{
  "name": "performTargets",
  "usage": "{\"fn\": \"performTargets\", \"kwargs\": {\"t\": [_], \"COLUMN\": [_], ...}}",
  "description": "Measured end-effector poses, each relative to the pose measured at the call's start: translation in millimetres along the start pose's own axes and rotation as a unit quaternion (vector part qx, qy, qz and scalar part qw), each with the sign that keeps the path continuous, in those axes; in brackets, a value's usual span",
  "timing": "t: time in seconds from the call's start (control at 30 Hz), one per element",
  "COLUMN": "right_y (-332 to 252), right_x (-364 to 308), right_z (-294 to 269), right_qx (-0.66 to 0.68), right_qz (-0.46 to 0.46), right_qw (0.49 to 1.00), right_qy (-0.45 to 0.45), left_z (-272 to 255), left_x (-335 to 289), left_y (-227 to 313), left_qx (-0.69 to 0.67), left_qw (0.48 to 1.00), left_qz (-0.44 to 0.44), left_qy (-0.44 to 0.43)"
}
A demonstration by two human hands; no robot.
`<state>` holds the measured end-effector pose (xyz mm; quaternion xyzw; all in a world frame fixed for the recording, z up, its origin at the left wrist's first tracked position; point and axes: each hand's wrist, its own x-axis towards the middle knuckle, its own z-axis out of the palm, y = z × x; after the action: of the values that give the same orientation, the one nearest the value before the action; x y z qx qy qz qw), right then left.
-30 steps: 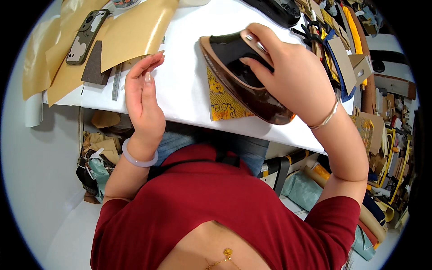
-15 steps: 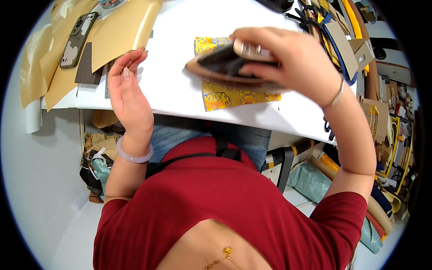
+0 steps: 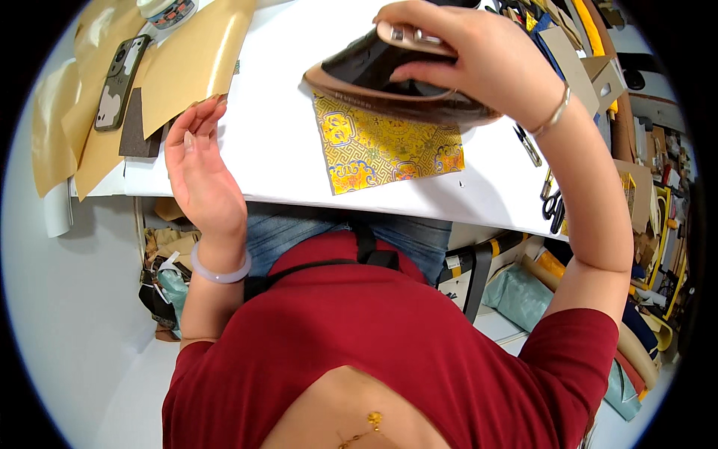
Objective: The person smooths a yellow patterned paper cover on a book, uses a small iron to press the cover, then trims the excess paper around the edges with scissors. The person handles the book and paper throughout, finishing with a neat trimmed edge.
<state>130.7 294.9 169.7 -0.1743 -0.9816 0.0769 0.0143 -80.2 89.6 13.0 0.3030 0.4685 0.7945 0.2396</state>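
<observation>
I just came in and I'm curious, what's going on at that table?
A person's right hand grips a dark iron over the far part of a yellow patterned cloth on the white table. I can't tell whether the iron touches the cloth. The left hand is open and holds nothing, near a brown paper sheet.

A: ok so what's actually got readable text on it here?

B: Pretty much just the iron point(image 3: 393, 97) at 12 o'clock, tbh. Short row of pale lettering along the left part of its brownish side.

A: And the jar point(image 3: 166, 12) between 10 and 11?

B: Has a colourful printed label point(image 3: 176, 15), way too small to read. Same deal with the white sticker point(image 3: 453, 262) on the black-and-yellow roll point(image 3: 508, 243) near 4 o'clock, it's just a smudge of print.
</observation>
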Motion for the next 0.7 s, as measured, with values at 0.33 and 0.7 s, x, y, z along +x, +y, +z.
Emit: {"fn": "performTargets", "kwargs": {"t": [0.33, 0.7], "right_y": [-39.1, 23.7], "right_x": [-64.6, -30.7], "right_z": [11.7, 9.4], "right_qx": [0.01, -0.039], "right_qz": [-0.01, 0.066], "right_qw": [1.0, 0.996], "right_qy": [0.0, 0.046], "left_z": [-1.8, -3.1], "left_x": [-1.4, -0.1], "left_y": [2.3, 0.3], "left_qx": [0.022, 0.004], "left_qw": [0.999, 1.0], "left_qz": [-0.019, -0.013], "left_qy": [0.038, 0.013]}}
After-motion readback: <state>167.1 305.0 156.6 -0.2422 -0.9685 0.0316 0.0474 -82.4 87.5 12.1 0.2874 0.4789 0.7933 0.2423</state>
